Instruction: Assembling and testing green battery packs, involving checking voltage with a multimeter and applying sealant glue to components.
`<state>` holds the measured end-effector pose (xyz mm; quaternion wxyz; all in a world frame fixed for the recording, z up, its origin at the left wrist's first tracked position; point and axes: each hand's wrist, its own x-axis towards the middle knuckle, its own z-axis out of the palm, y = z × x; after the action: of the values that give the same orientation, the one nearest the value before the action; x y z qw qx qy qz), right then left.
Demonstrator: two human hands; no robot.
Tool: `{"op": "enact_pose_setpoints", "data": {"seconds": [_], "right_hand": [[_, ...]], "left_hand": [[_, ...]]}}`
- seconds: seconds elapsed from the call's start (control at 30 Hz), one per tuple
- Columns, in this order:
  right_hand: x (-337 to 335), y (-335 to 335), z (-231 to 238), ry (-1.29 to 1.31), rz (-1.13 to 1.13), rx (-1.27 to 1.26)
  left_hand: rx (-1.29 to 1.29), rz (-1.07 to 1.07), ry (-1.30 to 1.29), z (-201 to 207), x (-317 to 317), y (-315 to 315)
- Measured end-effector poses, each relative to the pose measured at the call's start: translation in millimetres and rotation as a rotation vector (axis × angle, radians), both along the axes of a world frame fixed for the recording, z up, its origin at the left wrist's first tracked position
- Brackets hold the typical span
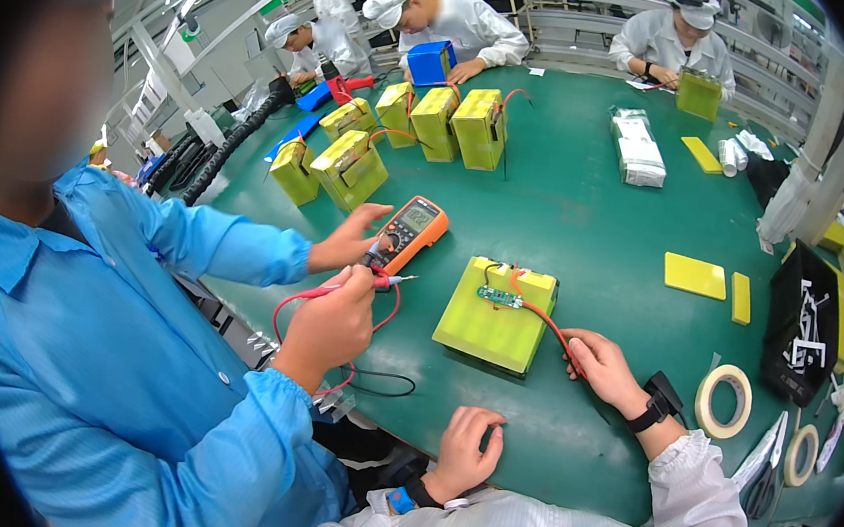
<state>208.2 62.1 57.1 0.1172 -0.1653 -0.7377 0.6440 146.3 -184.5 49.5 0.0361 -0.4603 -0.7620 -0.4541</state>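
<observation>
A yellow-wrapped battery pack lies in front of me on the green table. On its top edge sits a small green circuit board with black and red leads. My right hand is closed around the red cable that runs from the board. Beside the table's near edge rests my left hand, empty, fingers loosely extended and thumb apart. At my left a co-worker in a blue coat holds test probes in one hand. The co-worker's other hand is at an orange multimeter.
Several yellow battery packs stand at the far left. Yellow plates, tape rolls, scissors and a black bin lie to the right. A white package is farther back. Other people work along the far edge.
</observation>
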Motion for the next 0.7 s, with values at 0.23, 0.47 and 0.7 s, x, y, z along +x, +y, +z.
{"op": "enact_pose_setpoints", "data": {"seconds": [0.23,0.47,0.7], "right_hand": [[26.5,10.1,-5.0,0.059,-0.053,0.047],[46.4,4.1,-6.2,0.111,-0.111,0.173],[53.8,3.1,-3.5,0.127,-0.134,0.235]], "left_hand": [[-0.076,-0.368,-0.084,10.8,30.4,33.2],[-0.147,-0.71,-0.223,19.0,58.3,71.8],[-0.186,-0.851,-0.246,34.6,78.3,106.6]]}}
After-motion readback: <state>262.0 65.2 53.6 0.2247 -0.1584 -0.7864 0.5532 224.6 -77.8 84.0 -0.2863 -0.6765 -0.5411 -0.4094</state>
